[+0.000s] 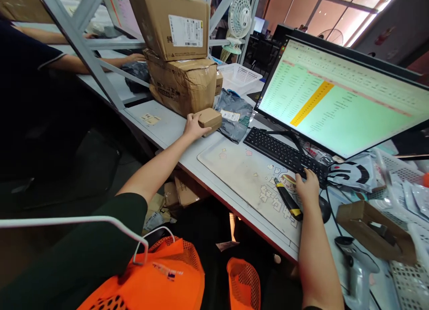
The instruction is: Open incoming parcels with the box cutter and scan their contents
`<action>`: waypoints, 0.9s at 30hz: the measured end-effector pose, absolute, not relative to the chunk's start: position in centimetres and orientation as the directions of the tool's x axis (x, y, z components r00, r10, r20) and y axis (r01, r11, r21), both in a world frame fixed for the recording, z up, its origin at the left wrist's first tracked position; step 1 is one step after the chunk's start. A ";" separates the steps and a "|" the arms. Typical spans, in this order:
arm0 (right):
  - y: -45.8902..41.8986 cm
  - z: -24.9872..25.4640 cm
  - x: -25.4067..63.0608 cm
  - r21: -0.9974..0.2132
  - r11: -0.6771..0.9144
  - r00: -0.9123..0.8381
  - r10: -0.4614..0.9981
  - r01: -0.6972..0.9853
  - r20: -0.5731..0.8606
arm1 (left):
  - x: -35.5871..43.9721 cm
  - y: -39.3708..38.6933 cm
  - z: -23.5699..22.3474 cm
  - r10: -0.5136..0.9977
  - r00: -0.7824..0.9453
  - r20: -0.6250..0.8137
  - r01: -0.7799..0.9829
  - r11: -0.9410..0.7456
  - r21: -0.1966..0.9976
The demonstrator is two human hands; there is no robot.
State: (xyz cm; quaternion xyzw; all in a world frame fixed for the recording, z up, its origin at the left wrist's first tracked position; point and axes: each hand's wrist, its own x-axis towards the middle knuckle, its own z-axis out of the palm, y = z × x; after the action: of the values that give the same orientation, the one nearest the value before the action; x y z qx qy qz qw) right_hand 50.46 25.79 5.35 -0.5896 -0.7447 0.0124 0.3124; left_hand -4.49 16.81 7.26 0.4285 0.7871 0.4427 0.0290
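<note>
My left hand is wrapped round the near end of a small brown cardboard box, which rests on the desk. Right beside that box lies a grey plastic mailing bag with a white label. My right hand rests with fingers apart at the near edge of a black keyboard, toward its right end, and holds nothing. Next to this hand, a black and yellow utility knife lies on the patterned desk mat. A black mouse sits partly hidden behind my right wrist.
Two large cardboard boxes are stacked behind the small one. A monitor showing a spreadsheet stands behind the keyboard. An opened carton and a barcode scanner are at the right. Across the shelf frame, another person's arm reaches over a desk.
</note>
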 end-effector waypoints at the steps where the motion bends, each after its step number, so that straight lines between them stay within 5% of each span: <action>1: 25.5 5.7 50.4 -0.377 0.303 -0.110 0.883 0.875 0.456 | -4.9 16.0 6.8 0.697 -0.642 0.319 0.626 0.236 0.743; 6: 22.3 8.0 45.9 -0.302 0.477 -0.246 0.785 0.825 0.568 | -8.2 8.6 4.1 0.549 -0.670 0.499 0.666 0.149 0.731; 12: 19.7 9.7 27.3 -0.242 0.738 -0.690 0.674 0.630 0.262 | -9.6 4.5 2.3 0.503 -0.739 0.449 0.633 0.288 0.719; 17: 23.3 9.3 15.0 -0.174 0.601 -0.559 0.794 0.780 0.237 | -8.9 4.9 2.3 0.516 -0.755 0.404 0.609 0.323 0.725; 22: 26.4 11.0 15.0 -0.269 0.553 -0.480 0.827 0.789 0.292 | -9.0 4.9 2.3 0.521 -0.750 0.409 0.611 0.307 0.729; 24: 26.7 12.4 17.9 -0.346 0.533 -0.410 0.834 0.772 0.370 | -9.0 4.9 2.2 0.512 -0.751 0.417 0.610 0.295 0.735; 27: 25.2 14.1 24.6 -0.625 0.499 -0.173 0.844 0.600 0.508 | -9.4 4.8 1.7 0.512 -0.746 0.426 0.611 0.272 0.743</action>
State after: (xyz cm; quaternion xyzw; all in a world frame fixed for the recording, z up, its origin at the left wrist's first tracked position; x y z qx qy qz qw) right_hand 24.59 25.15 14.10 -0.4798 -0.7526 0.1423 0.4279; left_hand -9.39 4.81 1.73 0.3529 0.7960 0.4891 -0.0506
